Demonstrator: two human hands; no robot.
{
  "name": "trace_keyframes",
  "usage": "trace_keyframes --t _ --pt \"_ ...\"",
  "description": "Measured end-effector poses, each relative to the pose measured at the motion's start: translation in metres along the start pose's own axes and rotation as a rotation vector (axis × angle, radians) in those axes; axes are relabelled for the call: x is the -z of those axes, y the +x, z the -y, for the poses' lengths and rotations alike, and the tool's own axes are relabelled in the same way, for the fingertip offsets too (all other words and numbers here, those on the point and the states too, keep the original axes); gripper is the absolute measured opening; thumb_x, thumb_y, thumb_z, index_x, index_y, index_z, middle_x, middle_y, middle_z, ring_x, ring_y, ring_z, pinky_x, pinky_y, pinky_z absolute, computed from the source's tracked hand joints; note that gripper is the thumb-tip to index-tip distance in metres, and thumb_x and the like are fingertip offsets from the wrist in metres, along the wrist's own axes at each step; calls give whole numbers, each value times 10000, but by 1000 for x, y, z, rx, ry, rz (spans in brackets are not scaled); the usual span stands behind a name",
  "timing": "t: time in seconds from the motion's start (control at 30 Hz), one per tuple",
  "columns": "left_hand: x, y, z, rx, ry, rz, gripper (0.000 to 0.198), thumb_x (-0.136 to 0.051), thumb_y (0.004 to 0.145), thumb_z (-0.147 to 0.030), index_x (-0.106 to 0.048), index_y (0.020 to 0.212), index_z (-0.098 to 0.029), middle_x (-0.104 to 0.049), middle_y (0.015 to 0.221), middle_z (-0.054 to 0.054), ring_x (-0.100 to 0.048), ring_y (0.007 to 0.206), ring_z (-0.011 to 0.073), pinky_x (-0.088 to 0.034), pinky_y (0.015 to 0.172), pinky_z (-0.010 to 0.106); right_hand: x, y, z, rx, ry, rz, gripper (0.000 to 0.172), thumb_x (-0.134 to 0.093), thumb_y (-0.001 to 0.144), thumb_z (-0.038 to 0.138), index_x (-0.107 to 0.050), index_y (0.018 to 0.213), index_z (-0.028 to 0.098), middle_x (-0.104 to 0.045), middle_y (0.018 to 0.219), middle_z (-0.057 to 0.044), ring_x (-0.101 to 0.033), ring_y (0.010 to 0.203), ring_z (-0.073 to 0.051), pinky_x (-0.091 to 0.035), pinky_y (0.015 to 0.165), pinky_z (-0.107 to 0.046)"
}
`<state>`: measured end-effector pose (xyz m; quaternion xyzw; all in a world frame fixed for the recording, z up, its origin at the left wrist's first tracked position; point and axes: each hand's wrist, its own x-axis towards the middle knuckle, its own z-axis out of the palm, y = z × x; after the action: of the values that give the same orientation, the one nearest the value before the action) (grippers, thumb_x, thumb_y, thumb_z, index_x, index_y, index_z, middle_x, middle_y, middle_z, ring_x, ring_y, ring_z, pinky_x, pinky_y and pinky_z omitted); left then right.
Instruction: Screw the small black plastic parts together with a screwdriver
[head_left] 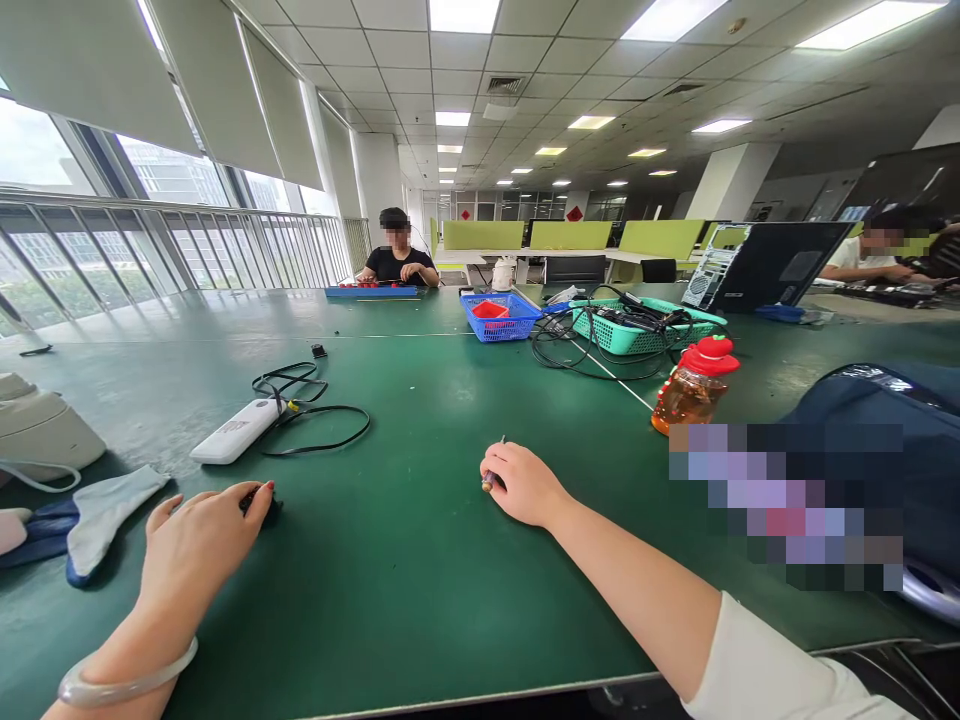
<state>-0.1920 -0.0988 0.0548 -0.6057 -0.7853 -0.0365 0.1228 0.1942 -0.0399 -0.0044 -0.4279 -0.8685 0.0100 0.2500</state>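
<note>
My left hand (pixel 202 535), with a pale bangle at the wrist, rests low on the left of the green table. Its fingers are closed on a small black object (pixel 271 507), mostly hidden beneath them. Near the middle of the table, my right hand (pixel 523 484) is closed around a short, slim pen-like tool (pixel 489 482). A brownish end and a thin tip of this tool show; the grip covers the rest. A white power bank (pixel 238 432) with a black cable (pixel 330 408) lies beyond my left hand.
Blue-and-white cloth (pixel 112 515) lies at left. A red-capped bottle (pixel 691 388) and a dark bag (pixel 885 440) stand at right. Farther back are a blue basket (pixel 499 328) and a green basket (pixel 622 342) with cables. Another person (pixel 397 255) sits across the table (pixel 420 600).
</note>
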Motion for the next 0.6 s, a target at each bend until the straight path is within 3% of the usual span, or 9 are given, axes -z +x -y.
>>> trace_keyframes --t 0.37,0.53,0.6 --pt "9 -4 -7 67 25 70 484 -317 910 -461 -728 1067 -258 -778 871 85 -688 993 280 -272 1057 477 0 1 1 -7 10 -5 144 -604 784 59 -619 786 202 -649 906 -33 -566 800 -179 -480 771 -322" --pt "11 -8 -11 79 76 72 500 -305 928 -370 -577 1328 -244 -771 827 82 -694 945 263 -225 1080 506 -1 0 -1 -4 10 -6 143 -598 782 54 -620 787 195 -648 908 -29 -562 795 -172 -473 770 -312" --pt "9 -8 -12 63 123 77 487 -312 935 -321 -553 1349 -237 -763 793 75 -693 895 256 -201 1082 527 -1 0 -1 -1 9 -2 138 -597 787 58 -619 786 194 -646 906 -29 -558 783 -167 -468 762 -308"
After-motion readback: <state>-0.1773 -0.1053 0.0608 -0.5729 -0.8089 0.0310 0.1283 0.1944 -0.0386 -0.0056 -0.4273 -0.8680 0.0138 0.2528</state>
